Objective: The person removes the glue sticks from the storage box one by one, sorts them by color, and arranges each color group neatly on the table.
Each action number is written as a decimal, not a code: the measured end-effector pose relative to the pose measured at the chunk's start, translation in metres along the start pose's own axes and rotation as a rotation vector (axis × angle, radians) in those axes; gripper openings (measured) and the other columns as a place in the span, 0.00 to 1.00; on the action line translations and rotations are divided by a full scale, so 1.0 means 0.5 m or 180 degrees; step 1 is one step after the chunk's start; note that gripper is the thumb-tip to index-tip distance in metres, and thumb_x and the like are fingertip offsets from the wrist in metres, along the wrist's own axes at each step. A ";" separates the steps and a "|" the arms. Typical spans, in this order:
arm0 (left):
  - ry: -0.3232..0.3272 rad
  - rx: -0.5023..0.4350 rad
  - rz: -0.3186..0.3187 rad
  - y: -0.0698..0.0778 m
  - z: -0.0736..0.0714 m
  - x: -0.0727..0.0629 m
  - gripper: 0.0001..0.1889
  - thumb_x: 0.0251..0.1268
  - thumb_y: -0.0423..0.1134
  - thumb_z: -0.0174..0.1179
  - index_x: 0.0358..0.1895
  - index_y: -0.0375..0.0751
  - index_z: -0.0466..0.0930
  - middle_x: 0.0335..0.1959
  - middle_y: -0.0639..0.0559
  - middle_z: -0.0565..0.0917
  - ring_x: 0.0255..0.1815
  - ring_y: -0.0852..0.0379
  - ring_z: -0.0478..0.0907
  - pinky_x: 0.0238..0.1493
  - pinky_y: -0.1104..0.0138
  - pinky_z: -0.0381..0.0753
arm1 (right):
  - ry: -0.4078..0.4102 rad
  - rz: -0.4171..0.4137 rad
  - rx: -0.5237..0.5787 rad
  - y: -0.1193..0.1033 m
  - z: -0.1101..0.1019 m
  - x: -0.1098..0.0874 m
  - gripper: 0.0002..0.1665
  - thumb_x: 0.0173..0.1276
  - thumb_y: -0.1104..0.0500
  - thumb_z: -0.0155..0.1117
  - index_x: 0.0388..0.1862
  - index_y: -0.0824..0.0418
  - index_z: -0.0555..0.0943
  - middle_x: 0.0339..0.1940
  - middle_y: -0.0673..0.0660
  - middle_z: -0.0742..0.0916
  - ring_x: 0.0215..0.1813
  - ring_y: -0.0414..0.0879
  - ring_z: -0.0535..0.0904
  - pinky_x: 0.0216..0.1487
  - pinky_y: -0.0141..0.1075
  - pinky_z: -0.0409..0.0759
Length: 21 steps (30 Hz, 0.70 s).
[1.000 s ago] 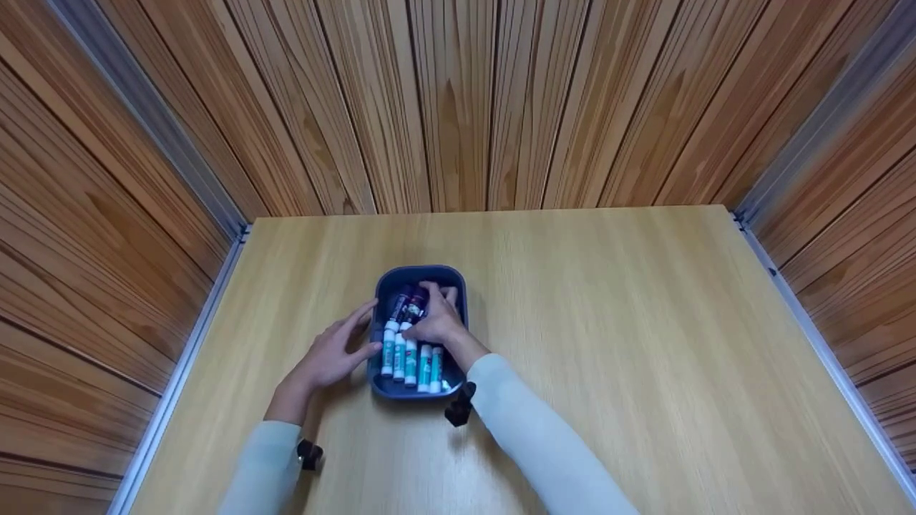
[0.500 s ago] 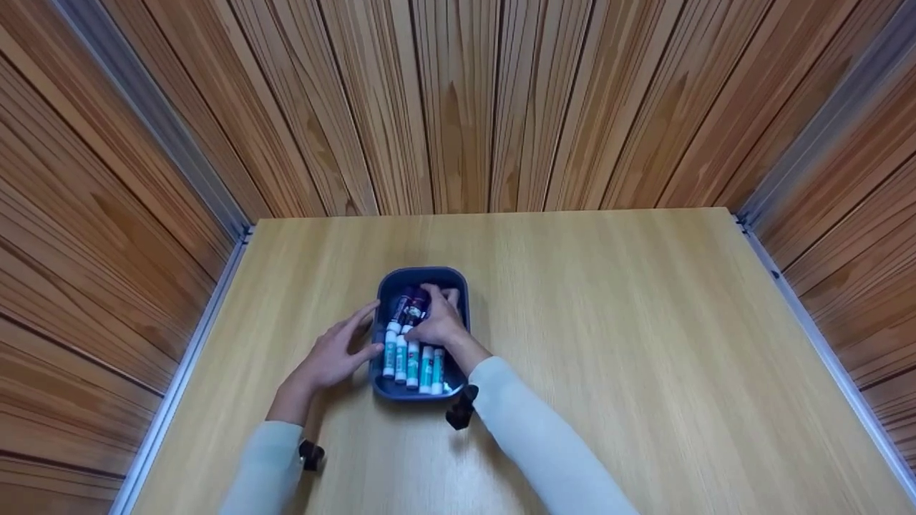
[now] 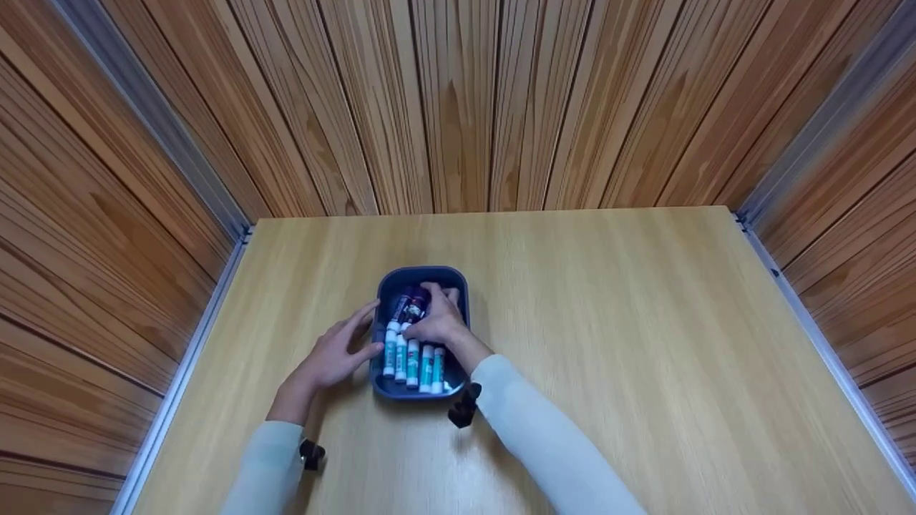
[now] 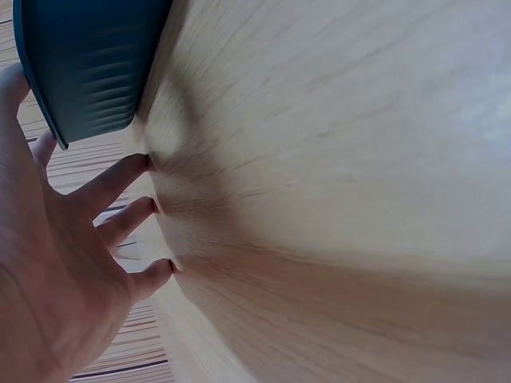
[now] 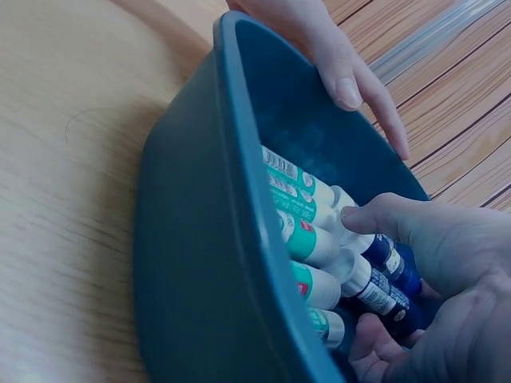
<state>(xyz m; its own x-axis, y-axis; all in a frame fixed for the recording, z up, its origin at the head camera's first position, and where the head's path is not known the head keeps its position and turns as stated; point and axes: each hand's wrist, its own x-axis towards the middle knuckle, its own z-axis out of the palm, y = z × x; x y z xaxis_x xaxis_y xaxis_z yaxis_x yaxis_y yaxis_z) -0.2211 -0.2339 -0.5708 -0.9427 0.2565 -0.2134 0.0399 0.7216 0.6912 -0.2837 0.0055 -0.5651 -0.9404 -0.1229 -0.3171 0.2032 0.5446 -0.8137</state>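
Observation:
A dark blue plastic bin (image 3: 379, 390) stands on the table and holds several glue sticks. Those nearest the person are green-labelled with white caps (image 5: 323, 247); dark blue ones (image 5: 379, 295) lie behind them. My right hand (image 3: 440, 322) reaches into the bin, thumb over a white end and fingers curled down round a dark blue glue stick; its fingertips are partly hidden among the sticks. My left hand (image 3: 336, 350) is spread at the bin's left side, thumb and index finger at the rim. In the left wrist view, its other fingertips (image 4: 148, 163) touch the table.
The pale wooden table (image 3: 608, 322) extends around the bin. Wood-plank walls (image 3: 458, 107) enclose it at the back and sides, with metal rails (image 3: 823, 343) along the edges. Dark wrist devices (image 3: 464, 406) sit at both cuffs.
The whole view shifts very slightly. Both hands keep nearly the same place, with the right wrist moving a touch to the right; the glue sticks and bin stay put.

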 end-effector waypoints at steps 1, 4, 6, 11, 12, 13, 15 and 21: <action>-0.0002 0.0000 -0.0001 -0.001 0.000 0.000 0.43 0.84 0.66 0.60 0.92 0.81 0.46 0.93 0.52 0.65 0.96 0.29 0.52 0.87 0.18 0.50 | -0.0011 0.0003 -0.0012 -0.002 -0.001 -0.001 0.65 0.57 0.60 0.91 0.89 0.49 0.66 0.88 0.68 0.62 0.87 0.65 0.66 0.91 0.55 0.68; 0.0004 -0.0024 -0.0015 -0.002 -0.001 -0.001 0.43 0.83 0.67 0.60 0.92 0.83 0.46 0.93 0.53 0.65 0.96 0.30 0.52 0.87 0.18 0.49 | -0.0037 0.0026 -0.0026 -0.010 -0.004 -0.003 0.64 0.57 0.60 0.91 0.89 0.49 0.66 0.89 0.68 0.61 0.87 0.64 0.67 0.91 0.55 0.68; 0.0006 -0.0021 -0.0003 -0.002 -0.001 -0.002 0.43 0.83 0.67 0.60 0.92 0.83 0.45 0.93 0.53 0.65 0.96 0.29 0.52 0.87 0.18 0.49 | -0.0032 0.0033 -0.0030 -0.014 -0.007 -0.003 0.64 0.58 0.60 0.91 0.89 0.50 0.65 0.88 0.68 0.62 0.87 0.64 0.67 0.91 0.55 0.69; -0.0010 -0.0027 0.0007 0.000 0.000 0.000 0.43 0.83 0.68 0.60 0.91 0.84 0.45 0.94 0.53 0.64 0.96 0.29 0.51 0.87 0.18 0.49 | -0.0028 0.0042 -0.0065 -0.022 -0.017 -0.001 0.64 0.59 0.60 0.90 0.90 0.51 0.64 0.88 0.65 0.64 0.87 0.61 0.68 0.91 0.54 0.68; -0.0015 -0.0029 0.0005 0.000 0.000 0.000 0.43 0.83 0.68 0.60 0.91 0.84 0.45 0.94 0.53 0.64 0.96 0.29 0.51 0.87 0.18 0.49 | -0.0031 0.0036 -0.0077 -0.023 -0.018 -0.001 0.64 0.60 0.60 0.90 0.90 0.52 0.64 0.88 0.64 0.65 0.87 0.60 0.68 0.92 0.54 0.68; -0.0019 -0.0028 0.0006 0.000 0.000 0.000 0.44 0.83 0.68 0.60 0.91 0.84 0.45 0.94 0.53 0.63 0.96 0.29 0.51 0.87 0.18 0.49 | -0.0037 0.0025 -0.0085 -0.024 -0.020 -0.001 0.64 0.60 0.60 0.90 0.90 0.52 0.64 0.88 0.63 0.66 0.87 0.60 0.68 0.92 0.53 0.67; -0.0014 -0.0029 0.0004 0.000 0.000 0.000 0.44 0.82 0.68 0.60 0.91 0.84 0.45 0.94 0.53 0.63 0.96 0.29 0.52 0.87 0.18 0.50 | -0.0050 0.0001 -0.0100 -0.028 -0.023 -0.002 0.63 0.60 0.59 0.90 0.90 0.53 0.64 0.87 0.61 0.68 0.87 0.58 0.69 0.92 0.53 0.67; -0.0024 -0.0033 0.0007 0.000 -0.001 0.000 0.44 0.82 0.68 0.60 0.91 0.84 0.46 0.94 0.50 0.63 0.96 0.29 0.52 0.87 0.19 0.52 | -0.0071 -0.0071 -0.0093 -0.042 -0.034 -0.022 0.60 0.62 0.58 0.89 0.89 0.55 0.66 0.86 0.61 0.71 0.87 0.59 0.69 0.92 0.56 0.67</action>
<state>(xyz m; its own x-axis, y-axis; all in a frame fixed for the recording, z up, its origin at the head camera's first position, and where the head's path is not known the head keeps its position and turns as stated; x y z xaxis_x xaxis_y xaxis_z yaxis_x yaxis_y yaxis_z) -0.2212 -0.2344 -0.5705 -0.9401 0.2629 -0.2169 0.0386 0.7144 0.6987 -0.2824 0.0093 -0.5363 -0.9382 -0.1536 -0.3101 0.1738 0.5655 -0.8062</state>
